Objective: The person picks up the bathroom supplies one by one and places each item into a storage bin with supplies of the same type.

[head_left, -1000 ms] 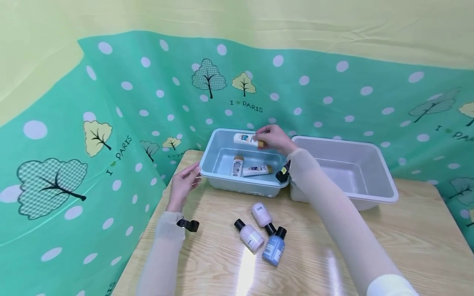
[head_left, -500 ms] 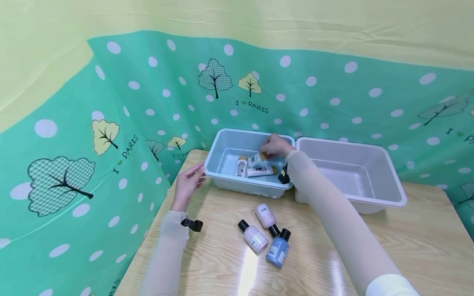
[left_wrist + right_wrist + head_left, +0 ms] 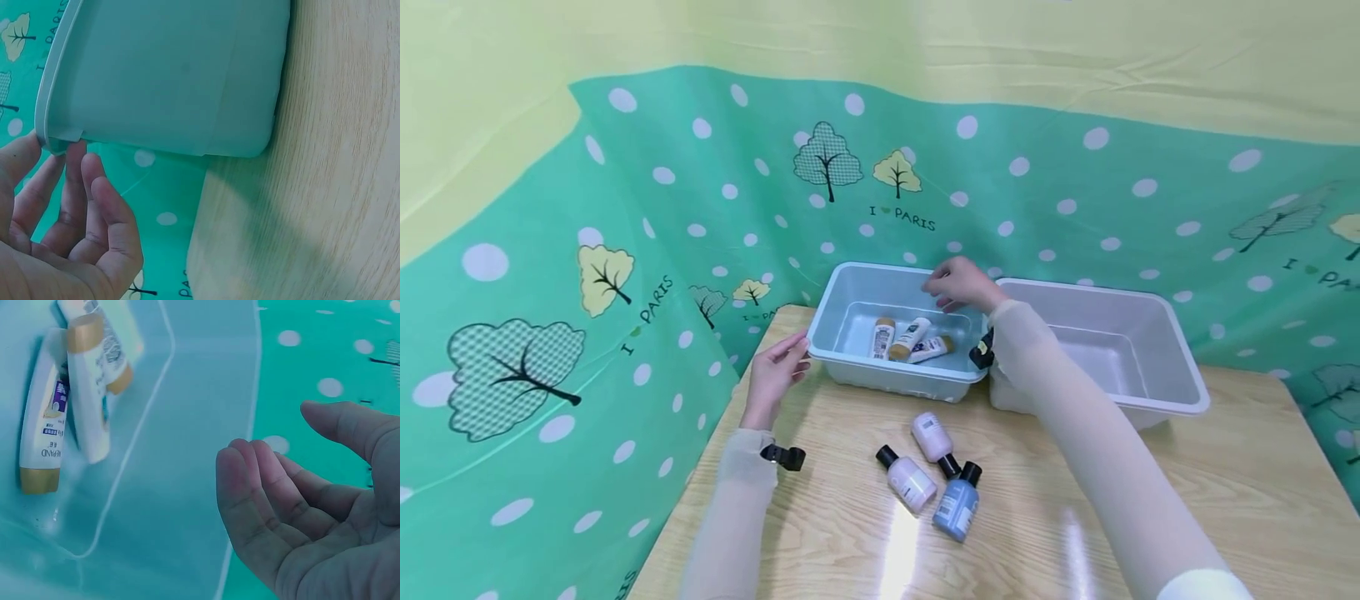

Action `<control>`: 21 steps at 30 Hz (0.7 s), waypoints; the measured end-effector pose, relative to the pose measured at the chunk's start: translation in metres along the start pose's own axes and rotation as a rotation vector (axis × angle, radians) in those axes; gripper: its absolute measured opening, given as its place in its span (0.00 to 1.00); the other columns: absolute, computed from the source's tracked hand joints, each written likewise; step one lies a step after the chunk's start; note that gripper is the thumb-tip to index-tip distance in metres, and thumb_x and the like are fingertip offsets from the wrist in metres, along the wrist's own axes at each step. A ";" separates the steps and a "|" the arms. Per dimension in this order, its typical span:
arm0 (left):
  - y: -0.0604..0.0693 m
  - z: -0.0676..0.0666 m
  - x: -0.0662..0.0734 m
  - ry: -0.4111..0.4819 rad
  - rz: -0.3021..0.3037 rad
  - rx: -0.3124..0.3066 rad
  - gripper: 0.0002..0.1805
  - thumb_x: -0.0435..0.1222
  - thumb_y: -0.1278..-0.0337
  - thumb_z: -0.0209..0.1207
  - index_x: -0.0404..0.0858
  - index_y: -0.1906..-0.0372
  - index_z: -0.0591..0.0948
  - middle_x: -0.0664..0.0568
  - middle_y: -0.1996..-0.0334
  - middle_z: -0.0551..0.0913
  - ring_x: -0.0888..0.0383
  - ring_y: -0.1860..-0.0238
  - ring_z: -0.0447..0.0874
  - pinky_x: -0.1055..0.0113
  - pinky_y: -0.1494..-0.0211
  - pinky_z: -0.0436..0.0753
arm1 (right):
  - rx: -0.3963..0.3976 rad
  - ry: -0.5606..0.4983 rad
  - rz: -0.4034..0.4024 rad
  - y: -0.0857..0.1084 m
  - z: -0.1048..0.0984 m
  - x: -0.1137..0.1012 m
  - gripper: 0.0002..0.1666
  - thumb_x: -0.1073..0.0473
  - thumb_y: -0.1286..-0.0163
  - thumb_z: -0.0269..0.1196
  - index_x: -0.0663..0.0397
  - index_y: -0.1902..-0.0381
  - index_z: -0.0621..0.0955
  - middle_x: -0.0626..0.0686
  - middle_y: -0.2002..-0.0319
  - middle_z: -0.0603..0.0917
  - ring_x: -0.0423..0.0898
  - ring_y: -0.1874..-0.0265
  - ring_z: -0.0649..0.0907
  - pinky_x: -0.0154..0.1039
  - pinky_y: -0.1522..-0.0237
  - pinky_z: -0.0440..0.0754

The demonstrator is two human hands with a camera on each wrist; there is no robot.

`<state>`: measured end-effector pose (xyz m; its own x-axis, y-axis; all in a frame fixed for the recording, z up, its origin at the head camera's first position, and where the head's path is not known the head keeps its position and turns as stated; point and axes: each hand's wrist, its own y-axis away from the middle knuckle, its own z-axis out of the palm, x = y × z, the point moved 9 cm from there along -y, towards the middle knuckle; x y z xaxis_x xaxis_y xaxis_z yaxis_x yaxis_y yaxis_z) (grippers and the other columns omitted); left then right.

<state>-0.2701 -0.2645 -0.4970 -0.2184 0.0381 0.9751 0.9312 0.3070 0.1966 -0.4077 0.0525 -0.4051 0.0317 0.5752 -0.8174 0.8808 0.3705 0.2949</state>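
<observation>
With thumb and fingertips my left hand (image 3: 75, 231) pinches the rim of the light blue bin (image 3: 880, 372) at its near left corner. Over the far right part of that bin, my right hand (image 3: 958, 283) is raised, its fingers loosely bent and holding nothing in the right wrist view. Three white bottles with gold caps lie on the bin floor: a left one (image 3: 882, 340), a middle one (image 3: 912, 336) and a right one (image 3: 931, 349). The middle bottle leans across the others in the right wrist view.
A grey bin (image 3: 1093, 333) stands right of the blue one. On the wooden table (image 3: 835, 533) in front lie two pale pink bottles, a left one (image 3: 912, 483) and an upper one (image 3: 932, 436), plus a blue bottle (image 3: 957, 507), all black-capped. A green patterned cloth (image 3: 700, 167) hangs behind.
My right hand lowered a white bottle into the blue bin, let it go onto the other two and rose back above the bin. The left hand kept its grip on the rim.
</observation>
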 end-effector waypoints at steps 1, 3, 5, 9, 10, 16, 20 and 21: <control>0.000 0.000 0.000 -0.002 -0.001 0.001 0.25 0.53 0.38 0.65 0.49 0.39 0.83 0.47 0.55 0.86 0.55 0.61 0.87 0.61 0.53 0.85 | 0.003 -0.005 -0.002 0.003 -0.002 -0.001 0.21 0.55 0.27 0.63 0.65 0.45 0.79 0.63 0.47 0.80 0.59 0.51 0.83 0.49 0.52 0.85; 0.000 -0.001 0.001 -0.005 0.008 0.001 0.25 0.52 0.37 0.65 0.47 0.39 0.83 0.47 0.56 0.87 0.55 0.61 0.87 0.62 0.55 0.86 | 0.002 -0.016 -0.016 0.011 -0.005 -0.003 0.21 0.55 0.27 0.63 0.65 0.45 0.79 0.63 0.47 0.80 0.61 0.50 0.83 0.49 0.51 0.85; -0.001 0.000 0.002 0.000 0.018 -0.001 0.25 0.51 0.37 0.65 0.45 0.38 0.82 0.47 0.56 0.87 0.55 0.62 0.87 0.62 0.56 0.86 | 0.010 -0.025 -0.032 0.020 -0.007 -0.005 0.21 0.54 0.27 0.64 0.63 0.45 0.80 0.62 0.48 0.81 0.60 0.51 0.83 0.49 0.52 0.85; -0.001 0.000 0.002 0.003 0.025 -0.007 0.26 0.51 0.37 0.65 0.45 0.37 0.82 0.48 0.57 0.87 0.56 0.63 0.87 0.61 0.55 0.86 | 0.027 -0.040 -0.079 0.041 -0.010 -0.011 0.21 0.53 0.27 0.64 0.61 0.44 0.80 0.60 0.51 0.82 0.57 0.54 0.84 0.48 0.54 0.86; -0.001 0.000 0.001 0.003 0.024 -0.008 0.27 0.52 0.37 0.65 0.45 0.37 0.82 0.49 0.57 0.87 0.57 0.63 0.87 0.62 0.55 0.86 | 0.032 -0.045 -0.095 0.047 -0.010 -0.013 0.21 0.53 0.27 0.64 0.61 0.44 0.79 0.60 0.52 0.82 0.57 0.55 0.84 0.47 0.55 0.86; -0.001 -0.001 0.002 -0.010 0.045 -0.013 0.27 0.53 0.38 0.65 0.46 0.38 0.82 0.49 0.57 0.87 0.58 0.63 0.87 0.69 0.60 0.85 | 0.056 -0.085 -0.208 0.084 -0.012 -0.019 0.23 0.54 0.27 0.64 0.64 0.42 0.78 0.60 0.55 0.83 0.56 0.59 0.85 0.45 0.59 0.87; 0.000 0.001 0.005 -0.016 0.061 -0.019 0.27 0.53 0.38 0.65 0.45 0.38 0.82 0.48 0.58 0.87 0.58 0.64 0.87 0.69 0.60 0.85 | 0.086 -0.112 -0.249 0.107 -0.013 -0.014 0.23 0.55 0.26 0.63 0.66 0.41 0.77 0.61 0.56 0.83 0.55 0.62 0.86 0.49 0.58 0.87; 0.000 0.001 0.006 -0.018 0.063 -0.019 0.27 0.53 0.39 0.65 0.45 0.38 0.82 0.48 0.58 0.87 0.58 0.64 0.87 0.69 0.60 0.85 | 0.096 -0.120 -0.260 0.113 -0.013 -0.012 0.23 0.55 0.26 0.63 0.66 0.41 0.77 0.61 0.56 0.84 0.54 0.62 0.86 0.50 0.58 0.87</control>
<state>-0.2720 -0.2637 -0.4914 -0.1645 0.0738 0.9836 0.9485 0.2854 0.1373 -0.3146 0.0964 -0.3553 -0.1500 0.3779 -0.9136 0.9072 0.4200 0.0248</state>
